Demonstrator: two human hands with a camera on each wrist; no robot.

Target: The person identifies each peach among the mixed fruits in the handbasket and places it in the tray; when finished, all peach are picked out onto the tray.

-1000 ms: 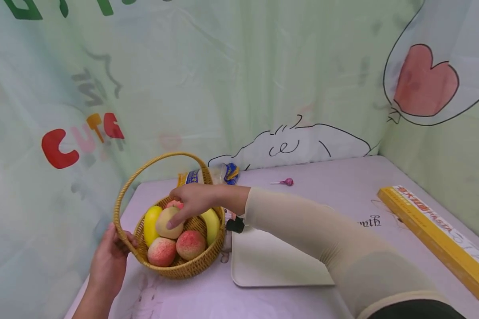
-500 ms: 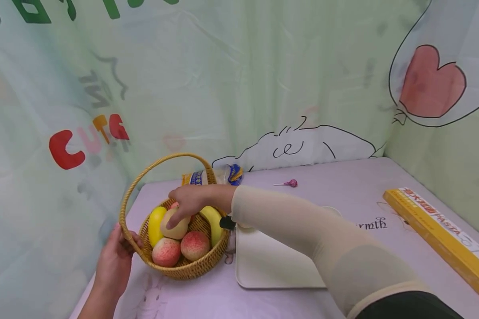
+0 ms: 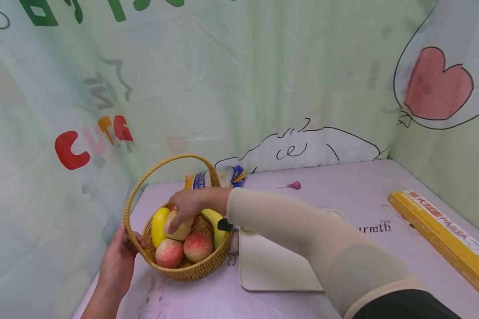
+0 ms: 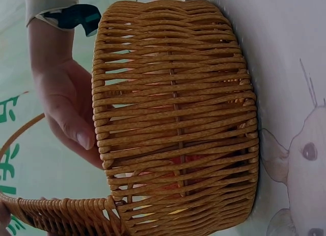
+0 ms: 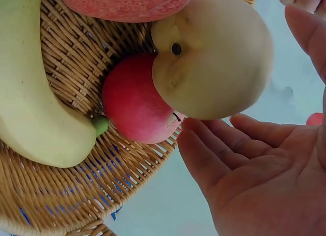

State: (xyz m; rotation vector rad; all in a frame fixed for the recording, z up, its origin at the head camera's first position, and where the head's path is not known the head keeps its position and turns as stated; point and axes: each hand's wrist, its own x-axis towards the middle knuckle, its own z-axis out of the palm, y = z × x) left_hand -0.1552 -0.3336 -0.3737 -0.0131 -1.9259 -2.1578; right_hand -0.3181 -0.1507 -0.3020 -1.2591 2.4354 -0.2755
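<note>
In the head view, a round wicker basket (image 3: 195, 271) with a tall handle (image 3: 155, 166) holds fruit. My left hand (image 3: 118, 266) grips the handle's base at the left rim. Over the basket, my right hand (image 3: 188, 205) reaches to a pale round fruit (image 3: 180, 231). The right wrist view shows its fingers (image 5: 224, 144) nearly straight, fingertips close to the pale fruit's underside and a red apple (image 5: 132, 101), thumb standing apart. Around them lie a yellow fruit (image 3: 159, 228), a banana (image 3: 212, 219) and two speckled peaches (image 3: 169, 253). In the left wrist view, woven wall hides most of the fruit.
A white tray (image 3: 279, 270) lies right of the basket, partly under the right arm. A printed plastic bag (image 3: 199, 180) sits behind the basket. Farther right are a pink lollipop (image 3: 296, 185) and a long yellow pasta box (image 3: 443, 243). Printed curtains (image 3: 303, 66) enclose the table.
The whole head view has shifted slightly, moving the scene to the right. Relative to the basket, my right hand and forearm have edged left over the pale fruit. My left hand keeps its grip.
</note>
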